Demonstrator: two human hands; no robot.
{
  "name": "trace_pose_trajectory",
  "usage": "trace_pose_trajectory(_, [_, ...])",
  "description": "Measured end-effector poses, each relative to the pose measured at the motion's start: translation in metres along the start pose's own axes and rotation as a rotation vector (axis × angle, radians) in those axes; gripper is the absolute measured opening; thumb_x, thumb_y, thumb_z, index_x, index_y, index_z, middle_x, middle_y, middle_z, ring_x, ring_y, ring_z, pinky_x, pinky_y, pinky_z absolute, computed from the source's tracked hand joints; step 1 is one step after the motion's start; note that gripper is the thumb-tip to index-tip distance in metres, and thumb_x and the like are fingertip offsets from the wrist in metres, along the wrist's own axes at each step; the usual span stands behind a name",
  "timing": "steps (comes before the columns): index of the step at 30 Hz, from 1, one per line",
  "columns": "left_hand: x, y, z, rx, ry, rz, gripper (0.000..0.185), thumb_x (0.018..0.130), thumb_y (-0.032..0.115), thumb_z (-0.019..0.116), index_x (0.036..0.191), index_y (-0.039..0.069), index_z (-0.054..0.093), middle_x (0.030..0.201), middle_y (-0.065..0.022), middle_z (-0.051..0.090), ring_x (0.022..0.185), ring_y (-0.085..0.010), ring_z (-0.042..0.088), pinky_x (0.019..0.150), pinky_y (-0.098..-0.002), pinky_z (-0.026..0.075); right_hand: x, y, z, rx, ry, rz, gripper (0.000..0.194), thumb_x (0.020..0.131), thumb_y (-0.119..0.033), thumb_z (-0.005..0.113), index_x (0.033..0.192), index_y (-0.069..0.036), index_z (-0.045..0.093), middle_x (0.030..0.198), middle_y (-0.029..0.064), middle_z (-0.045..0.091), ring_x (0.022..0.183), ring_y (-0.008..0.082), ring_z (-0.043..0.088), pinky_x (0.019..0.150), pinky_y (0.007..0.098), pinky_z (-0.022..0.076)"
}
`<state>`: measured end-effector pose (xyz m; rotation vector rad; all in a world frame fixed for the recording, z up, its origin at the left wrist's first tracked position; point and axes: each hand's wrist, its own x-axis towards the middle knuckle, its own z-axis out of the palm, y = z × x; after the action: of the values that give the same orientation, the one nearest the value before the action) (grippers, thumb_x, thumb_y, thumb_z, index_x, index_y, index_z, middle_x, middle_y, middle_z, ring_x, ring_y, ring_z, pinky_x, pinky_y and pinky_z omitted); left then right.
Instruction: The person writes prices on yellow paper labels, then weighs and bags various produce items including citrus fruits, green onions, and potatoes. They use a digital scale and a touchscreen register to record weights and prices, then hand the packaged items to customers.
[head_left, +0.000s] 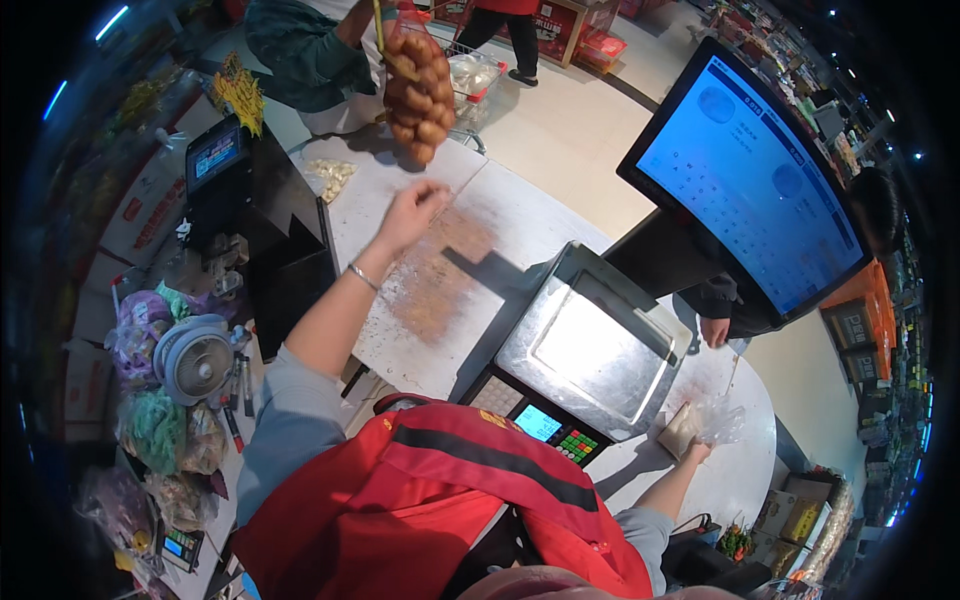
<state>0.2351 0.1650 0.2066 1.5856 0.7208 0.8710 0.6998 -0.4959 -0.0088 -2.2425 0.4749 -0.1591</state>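
My left hand (411, 217), with a bracelet at the wrist, reaches over the white counter (544, 202), its fingers loosely bent and nothing held in them. Just beyond it hangs a red net bag of what look like potatoes (420, 97), beside another person's dark green sleeve (300, 64). A clear bag of pale, peeled pieces (330, 178) lies near the counter's far left corner. At the right, my right hand (697, 451) grips a clear plastic bag of pale, fine contents (681, 429), which rests on the counter. Between my hands stands a weighing scale with a steel pan (592, 349).
A large lit screen (750, 180) rises behind the scale. Another person's hand (715, 331) is near the counter's far edge. A black terminal (217, 161), a small fan (201, 364) and several bags crowd the left. A shopping cart (476, 94) stands beyond the counter.
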Motion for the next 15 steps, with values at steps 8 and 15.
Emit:
trace_pose_trajectory(8, [0.153,-0.013,-0.079,0.702,0.606,0.29,0.046,0.088,0.033,0.064,0.121,0.001,0.06,0.11,-0.0239,0.066,0.109,-0.0411,0.06,0.098,-0.0447,0.047,-0.166,-0.135,-0.008,-0.019,0.584,-0.886,0.045,0.082,-0.011,0.065,0.124,0.004,0.055,0.123,0.0192,0.06,0.122,0.0376,0.052,0.11,0.0465,0.0346])
trace_pose_trajectory(15, [0.182,0.005,-0.061,0.356,0.291,0.107,0.05,0.101,0.043,0.048,0.075,0.003,0.063,0.065,-0.0081,0.062,0.056,-0.0222,0.057,0.06,-0.0358,0.044,-0.408,-0.321,-0.011,0.347,-1.025,-1.621,0.111,0.077,-0.052,0.078,0.154,0.0,0.017,0.159,0.0255,0.015,0.149,0.0405,0.011,0.119,0.047,0.0174])
